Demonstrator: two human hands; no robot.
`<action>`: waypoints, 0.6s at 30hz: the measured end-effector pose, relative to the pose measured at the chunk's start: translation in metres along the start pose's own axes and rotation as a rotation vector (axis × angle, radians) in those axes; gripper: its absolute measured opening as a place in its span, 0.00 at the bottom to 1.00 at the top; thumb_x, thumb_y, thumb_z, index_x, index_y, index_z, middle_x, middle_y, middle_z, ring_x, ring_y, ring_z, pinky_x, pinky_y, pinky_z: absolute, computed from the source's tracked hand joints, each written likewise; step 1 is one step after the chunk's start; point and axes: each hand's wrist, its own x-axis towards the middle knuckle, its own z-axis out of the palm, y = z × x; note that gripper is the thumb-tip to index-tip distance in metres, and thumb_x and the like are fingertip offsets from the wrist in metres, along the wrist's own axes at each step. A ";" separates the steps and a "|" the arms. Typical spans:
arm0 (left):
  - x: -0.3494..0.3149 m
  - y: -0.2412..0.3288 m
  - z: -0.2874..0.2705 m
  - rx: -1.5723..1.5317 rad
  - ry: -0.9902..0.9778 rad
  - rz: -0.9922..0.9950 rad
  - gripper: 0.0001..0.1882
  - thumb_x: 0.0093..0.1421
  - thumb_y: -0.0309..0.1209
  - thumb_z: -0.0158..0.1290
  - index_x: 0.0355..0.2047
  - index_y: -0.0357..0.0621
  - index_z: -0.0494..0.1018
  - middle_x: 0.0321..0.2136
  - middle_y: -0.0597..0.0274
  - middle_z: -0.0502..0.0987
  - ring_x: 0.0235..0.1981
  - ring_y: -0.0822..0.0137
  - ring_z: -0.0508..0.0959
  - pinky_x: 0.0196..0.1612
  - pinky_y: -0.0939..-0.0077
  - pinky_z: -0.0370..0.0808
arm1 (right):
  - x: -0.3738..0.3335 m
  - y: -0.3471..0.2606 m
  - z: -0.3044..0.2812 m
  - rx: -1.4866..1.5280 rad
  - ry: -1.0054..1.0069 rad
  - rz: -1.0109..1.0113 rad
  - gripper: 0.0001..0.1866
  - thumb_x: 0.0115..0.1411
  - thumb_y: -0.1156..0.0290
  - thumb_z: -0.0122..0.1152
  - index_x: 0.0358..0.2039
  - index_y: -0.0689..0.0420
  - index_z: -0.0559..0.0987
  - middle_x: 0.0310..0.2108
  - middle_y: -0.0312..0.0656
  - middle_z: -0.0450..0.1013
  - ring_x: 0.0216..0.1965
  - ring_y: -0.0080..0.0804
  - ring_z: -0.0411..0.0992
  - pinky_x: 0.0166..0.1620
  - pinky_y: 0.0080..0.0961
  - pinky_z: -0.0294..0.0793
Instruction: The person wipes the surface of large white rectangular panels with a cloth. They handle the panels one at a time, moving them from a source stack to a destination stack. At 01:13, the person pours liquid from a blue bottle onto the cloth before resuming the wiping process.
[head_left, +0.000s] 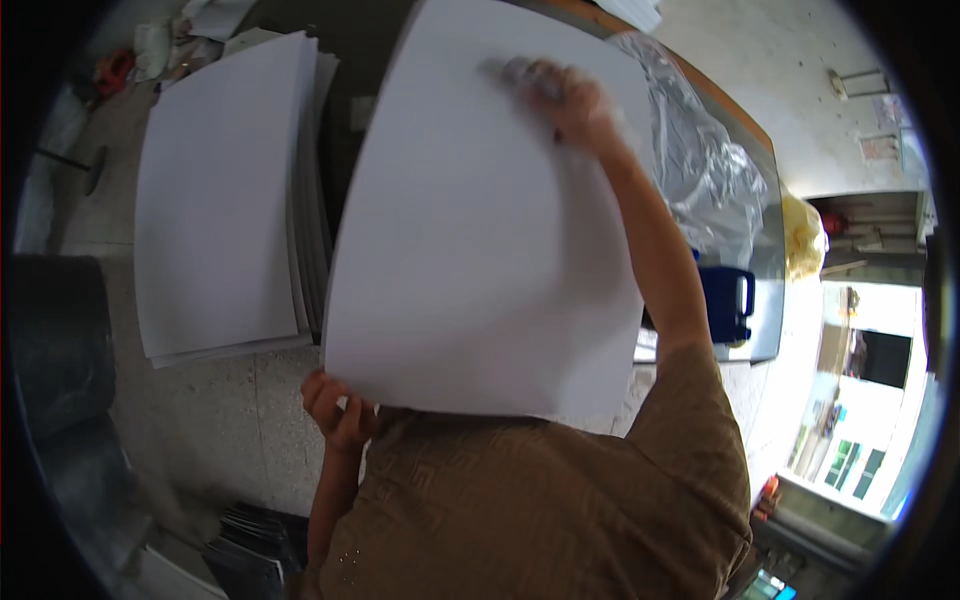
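Note:
A large white sheet [480,230] lies in front of me, its near edge against my brown shirt. At its near left corner my left hand [340,408] is closed, the fingers curled at the edge and the thumb by the corner. My right hand [580,108] is over the far right part of the sheet, blurred by motion. Its fingers are bent round a small greyish wad [522,72], too smeared to name, which appears pressed to the surface.
Left of the sheet stands a stack of large white sheets [220,210]. Clear plastic film [700,150] lies along the table's right side, near a dark blue jug [728,300]. A yellow bag [803,235] is beyond the table edge. Dark rolls [65,340] are at far left.

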 end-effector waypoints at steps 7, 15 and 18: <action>0.003 -0.015 0.010 -0.025 0.038 0.150 0.09 0.69 0.31 0.48 0.45 0.44 0.62 0.48 0.50 0.65 0.53 0.49 0.67 0.49 0.47 0.75 | -0.304 -0.165 -0.066 0.248 -0.274 -0.367 0.26 0.57 0.55 0.67 0.57 0.38 0.75 0.50 0.45 0.72 0.51 0.45 0.72 0.47 0.51 0.75; -0.002 -0.011 0.014 0.006 0.067 0.095 0.09 0.69 0.32 0.49 0.46 0.47 0.62 0.47 0.53 0.65 0.52 0.50 0.67 0.49 0.48 0.73 | -0.174 -0.054 -0.061 0.043 -0.002 -0.305 0.28 0.47 0.61 0.75 0.50 0.48 0.77 0.35 0.43 0.74 0.34 0.42 0.72 0.40 0.40 0.73; -0.002 -0.003 0.014 0.056 0.055 0.050 0.09 0.71 0.31 0.46 0.48 0.47 0.60 0.48 0.52 0.65 0.54 0.48 0.67 0.50 0.50 0.73 | -0.067 0.030 -0.060 -0.126 0.017 -0.192 0.27 0.56 0.55 0.68 0.55 0.49 0.75 0.38 0.51 0.75 0.37 0.50 0.75 0.43 0.43 0.74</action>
